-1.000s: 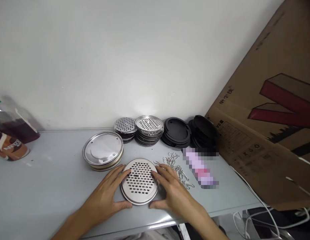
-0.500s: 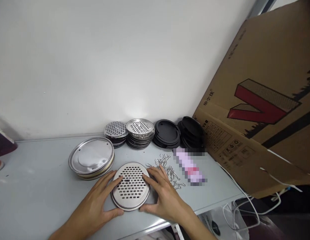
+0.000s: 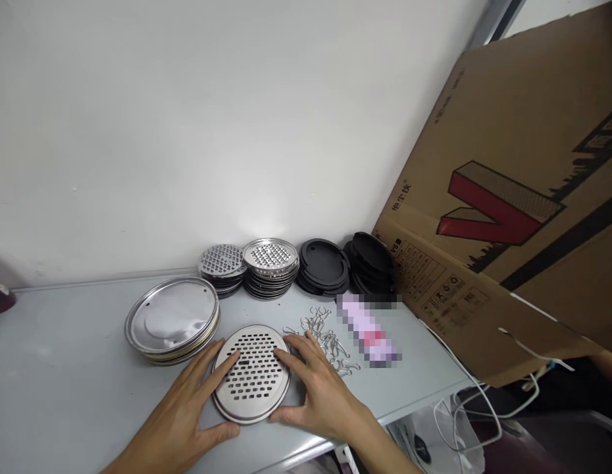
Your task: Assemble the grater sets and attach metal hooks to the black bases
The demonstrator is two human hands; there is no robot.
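Note:
A round, slotted metal disc (image 3: 251,368) with a raised rim lies near the table's front edge, apparently with another metal rim beneath it. On its left side is my left hand (image 3: 192,401), index fingertip on the top and thumb by the near edge. My right hand (image 3: 318,385) grips the right side in the same way. Just beyond my right hand lies a heap of small wire clips (image 3: 330,339), partly covered by my fingers. A stack of plain metal lids (image 3: 172,319) sits to the left of the disc.
Along the wall stand two stacks of perforated metal discs (image 3: 222,260) (image 3: 270,257) and two stacks of black round plates (image 3: 323,263) (image 3: 372,260). A blurred pink-purple item (image 3: 368,329) lies right of the clips. A large cardboard box (image 3: 484,263) leans at the right, with white cables (image 3: 484,431) below.
The whole view has shifted slightly, so things appear a little further left. Both hands remain around the slotted disc, with hardly any change in their hold.

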